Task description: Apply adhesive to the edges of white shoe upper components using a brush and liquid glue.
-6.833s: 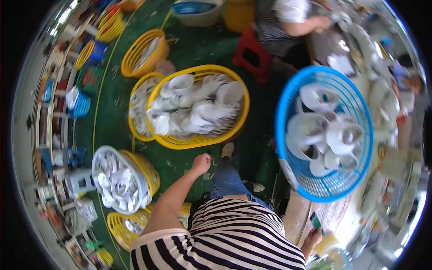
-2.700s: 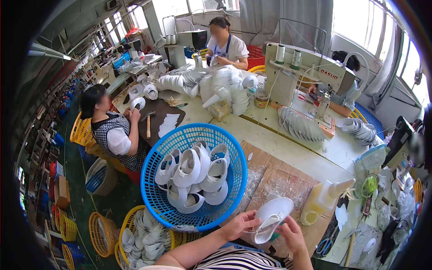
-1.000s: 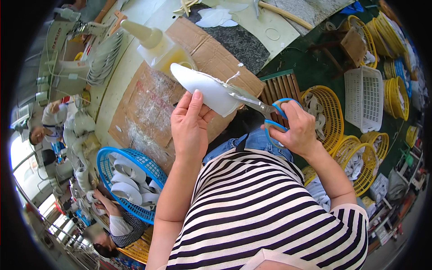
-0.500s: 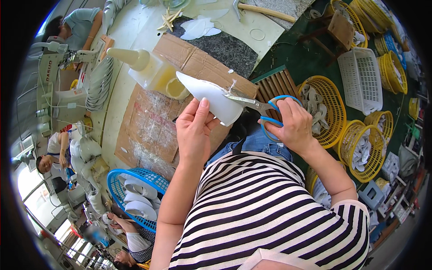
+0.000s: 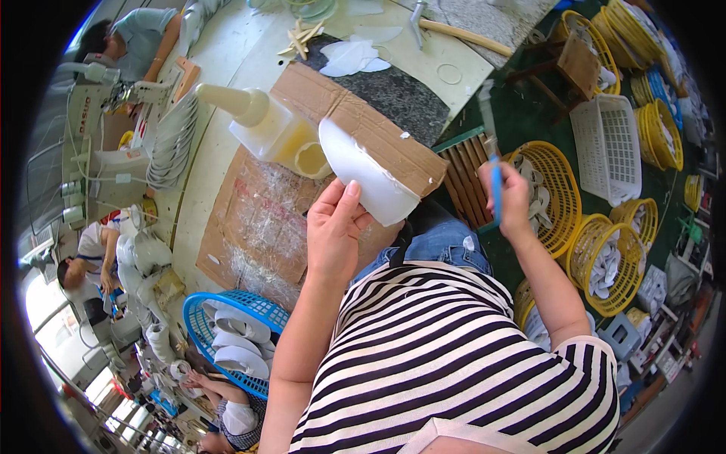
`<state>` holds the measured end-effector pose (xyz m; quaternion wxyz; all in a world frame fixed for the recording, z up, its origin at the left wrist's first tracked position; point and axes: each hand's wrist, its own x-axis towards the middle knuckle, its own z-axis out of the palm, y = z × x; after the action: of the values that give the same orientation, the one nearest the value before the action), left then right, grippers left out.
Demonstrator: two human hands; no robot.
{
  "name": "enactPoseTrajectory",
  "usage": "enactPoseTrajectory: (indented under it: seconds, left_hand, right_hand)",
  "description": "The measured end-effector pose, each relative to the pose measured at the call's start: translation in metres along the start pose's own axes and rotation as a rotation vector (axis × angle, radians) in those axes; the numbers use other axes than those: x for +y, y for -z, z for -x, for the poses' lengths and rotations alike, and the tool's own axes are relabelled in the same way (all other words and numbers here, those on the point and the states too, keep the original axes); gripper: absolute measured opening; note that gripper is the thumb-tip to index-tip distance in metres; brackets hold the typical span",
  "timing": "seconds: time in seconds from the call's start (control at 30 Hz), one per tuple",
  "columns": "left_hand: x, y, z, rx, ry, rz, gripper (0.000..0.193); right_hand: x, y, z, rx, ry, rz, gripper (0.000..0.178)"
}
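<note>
My left hand (image 5: 333,231) pinches a curved white piece of sheet material (image 5: 364,175) between thumb and fingers, holding it above the cardboard (image 5: 355,136). It looks like a shoe part. Off to the right, my right hand (image 5: 508,198) is closed around the blue handles of a pair of scissors (image 5: 488,121). The scissors are apart from the white piece, seen edge-on with the blades pointing away from me; they are slightly blurred. Left of the white piece stands a squeeze bottle (image 5: 276,136) with a conical nozzle and yellowish contents.
Beyond the cardboard lie a dark stone slab (image 5: 416,102), clear cutouts (image 5: 354,56), pale star-shaped pieces (image 5: 301,38) and a hammer (image 5: 465,35). A blue basket (image 5: 198,333) of white parts is at left. Yellow baskets (image 5: 561,163) and a white crate (image 5: 605,140) stand right. Co-workers sit along the left.
The scissors have left the edge of the white piece and moved right, turning edge-on with blades pointing away. A wispy thread at the edge no longer shows there. My left hand keeps its grip.
</note>
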<state>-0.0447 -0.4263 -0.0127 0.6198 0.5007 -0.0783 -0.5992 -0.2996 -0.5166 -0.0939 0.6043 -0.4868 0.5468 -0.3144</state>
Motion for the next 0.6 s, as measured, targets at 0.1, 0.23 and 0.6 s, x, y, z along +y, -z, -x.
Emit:
enactPoseTrajectory:
  seconds: [0.1,0.23,0.6]
  left_hand:
    - [0.011,0.017,0.009,-0.013,-0.068,-0.034,0.027]
    - [0.018,0.045,0.028,0.084,-0.119,-0.032,0.026]
    - [0.006,0.088,0.070,0.282,-0.202,0.126,0.028]
  right_hand:
    - [0.047,0.043,-0.058,-0.035,-0.239,-0.169,0.045]
    - [0.028,0.045,-0.088,0.189,-0.209,0.866,0.060]
    - [0.013,-0.012,-0.087,-0.203,-0.099,1.201,0.053]
